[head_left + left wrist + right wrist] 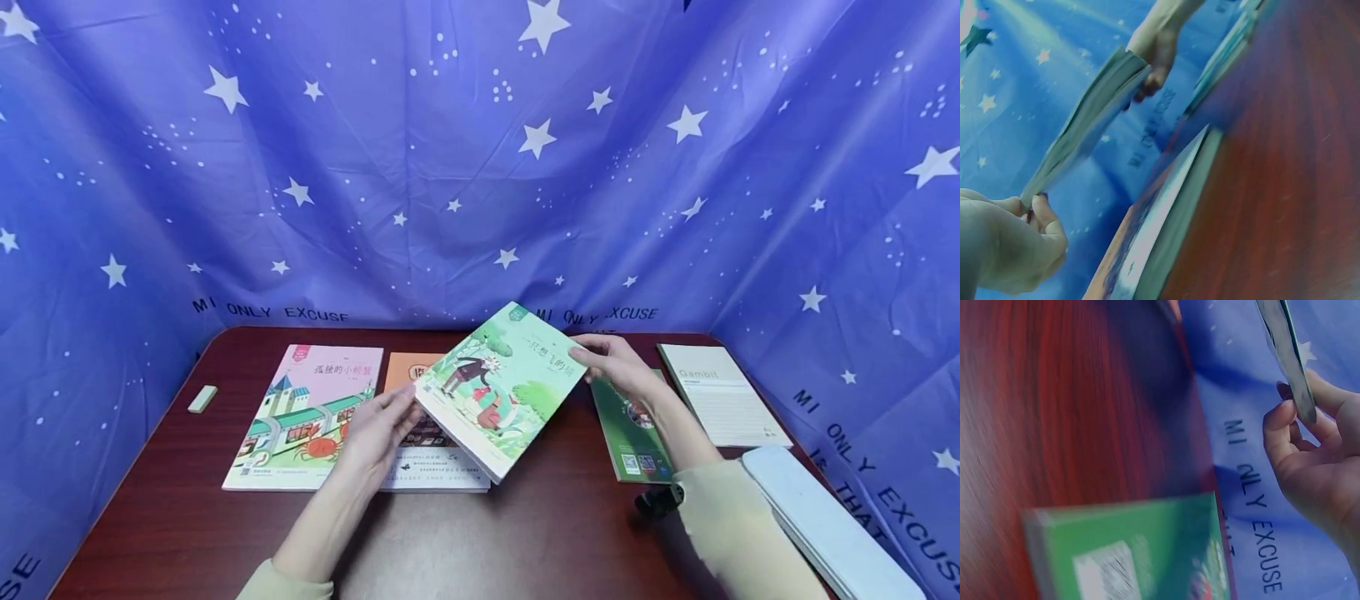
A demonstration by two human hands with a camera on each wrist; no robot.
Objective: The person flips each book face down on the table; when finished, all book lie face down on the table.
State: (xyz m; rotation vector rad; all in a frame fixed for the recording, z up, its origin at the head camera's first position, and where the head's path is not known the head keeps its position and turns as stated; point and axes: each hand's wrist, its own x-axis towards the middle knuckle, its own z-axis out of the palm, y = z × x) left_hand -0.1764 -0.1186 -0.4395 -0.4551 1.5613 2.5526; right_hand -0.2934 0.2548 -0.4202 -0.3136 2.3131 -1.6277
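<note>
Bare counter point(465, 550) lies nearest. Above it, the left hand point(375, 433) pinches the bottom-left corner of the cat storybook point(506, 379); the right hand point(618, 367) pinches the diagonally opposite corner. The storybook is held aloft, partly over the orange book point(427, 433). Good practice, in this inspector's judgement: keep both pinches firm, match heights, clear the orange cover. Front cover faces up; its top points far right, long axis running near-left to far-right.
</note>
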